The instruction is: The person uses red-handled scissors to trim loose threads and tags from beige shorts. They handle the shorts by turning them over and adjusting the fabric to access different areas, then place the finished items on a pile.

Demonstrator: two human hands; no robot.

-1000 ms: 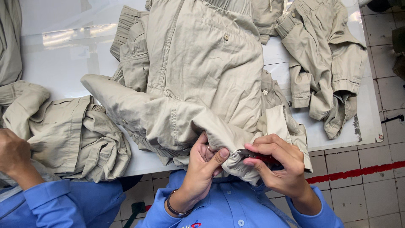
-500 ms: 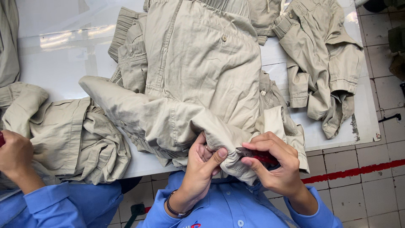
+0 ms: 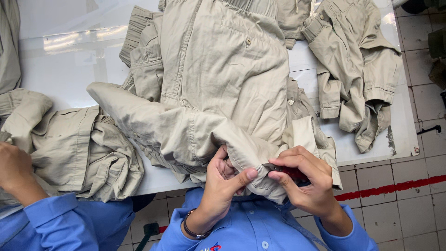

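A beige garment (image 3: 218,88) lies across the white table (image 3: 65,69), its folded end hanging over the near edge. My left hand (image 3: 223,186) pinches that end from the left, thumb on the fabric. My right hand (image 3: 306,183) grips the same end from the right and also holds a small dark red tool (image 3: 292,173), mostly hidden by the fingers. Both hands are close to my blue shirt (image 3: 260,230).
Another beige garment (image 3: 357,69) lies crumpled at the table's right end. A third beige pile (image 3: 74,148) sits at the left, where a co-worker's hand (image 3: 16,169) in a blue sleeve rests. Tiled floor with a red line (image 3: 395,188) is at the right.
My hands stay on the garment's end with small finger shifts. The co-worker's hand at the left has moved slightly.
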